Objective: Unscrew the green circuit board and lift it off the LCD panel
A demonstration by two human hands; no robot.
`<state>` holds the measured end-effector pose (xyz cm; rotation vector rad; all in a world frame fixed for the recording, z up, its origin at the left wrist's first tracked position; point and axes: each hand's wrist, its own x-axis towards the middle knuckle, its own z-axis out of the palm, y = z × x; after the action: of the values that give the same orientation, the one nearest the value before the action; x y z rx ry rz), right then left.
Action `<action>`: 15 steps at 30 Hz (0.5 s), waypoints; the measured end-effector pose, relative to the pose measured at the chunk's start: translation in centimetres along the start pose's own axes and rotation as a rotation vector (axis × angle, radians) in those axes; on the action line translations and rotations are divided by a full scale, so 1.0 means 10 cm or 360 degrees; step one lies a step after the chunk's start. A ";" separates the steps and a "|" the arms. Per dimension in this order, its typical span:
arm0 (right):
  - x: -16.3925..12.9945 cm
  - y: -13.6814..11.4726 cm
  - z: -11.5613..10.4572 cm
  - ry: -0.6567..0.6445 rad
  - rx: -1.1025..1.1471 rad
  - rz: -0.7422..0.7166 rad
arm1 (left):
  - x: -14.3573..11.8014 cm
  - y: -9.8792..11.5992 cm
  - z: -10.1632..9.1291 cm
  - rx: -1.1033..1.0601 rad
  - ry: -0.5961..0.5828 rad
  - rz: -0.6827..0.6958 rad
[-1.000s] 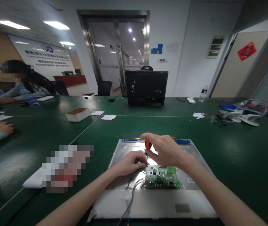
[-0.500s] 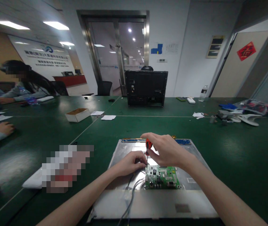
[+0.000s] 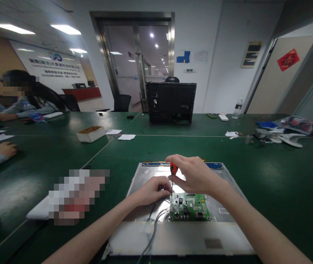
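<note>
My right hand [image 3: 193,174] grips a small red-and-black screwdriver [image 3: 174,168] by its handle. The screwdriver stands nearly upright, its thin shaft meeting the upper left corner of a green circuit board [image 3: 189,207]. The board lies on the silver metal back of a display panel [image 3: 181,238]. Beside the shaft tip, my left hand [image 3: 155,189] has its fingers curled together at the board's corner; whatever they pinch is hidden. Dark cables [image 3: 155,229] run from the board's left side toward me. Along the panel's far edge is a narrow blue circuit strip [image 3: 215,165].
A black monitor [image 3: 171,102] stands upright across the green table [image 3: 277,205]. To the left are an open box [image 3: 90,134], paper slips [image 3: 126,137] and a blurred-out packet [image 3: 76,198]. Co-workers' arms rest farther left. Scraps [image 3: 280,134] and a bottle [image 3: 237,109] lie right.
My right hand has shifted very slightly upward, with its fingers rolled a little around the screwdriver handle. My left hand, the board and the panel stay in place.
</note>
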<state>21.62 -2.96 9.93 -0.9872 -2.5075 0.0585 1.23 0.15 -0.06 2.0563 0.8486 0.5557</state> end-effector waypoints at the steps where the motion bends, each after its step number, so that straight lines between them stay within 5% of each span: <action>1: 0.00 0.00 -0.01 -0.0001 0.0013 -0.0009 | 0.00 0.00 0.00 -0.0006 0.0002 0.0016; 15: 0.02 0.01 0.01 0.0002 -0.0088 0.0023 | 0.00 -0.01 0.01 0.0016 -0.0009 -0.0028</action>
<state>21.50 -2.80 9.89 -1.0269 -2.5131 -0.0075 1.26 0.13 -0.16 2.0564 0.8671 0.5365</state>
